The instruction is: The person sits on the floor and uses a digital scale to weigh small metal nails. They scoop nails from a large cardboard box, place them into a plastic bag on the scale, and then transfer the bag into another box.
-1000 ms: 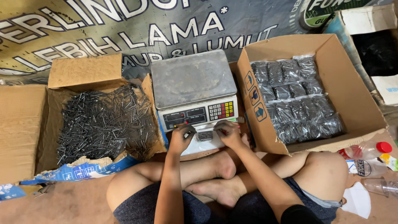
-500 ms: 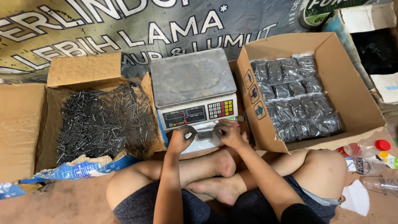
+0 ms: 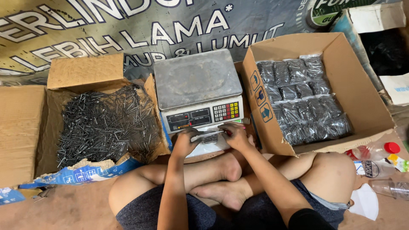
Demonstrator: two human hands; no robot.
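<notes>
Clear plastic, a small bag of dark nails (image 3: 209, 138), sits pinched between my two hands just below the front edge of the weighing scale (image 3: 198, 91), over my crossed legs. My left hand (image 3: 184, 142) has its fingers curled tight on the bag's left end, and my right hand (image 3: 235, 135) grips the right end, with something thin and red at the fingertips that I cannot make out. The risk I see is the thin film: nail points could pierce it, or the mouth could gape if either grip slackens, and nails would drop onto my bare legs and the floor. The open box of loose nails (image 3: 104, 125) lies at my left, the carton of packed bags (image 3: 304, 100) at my right, both close enough to knock.
</notes>
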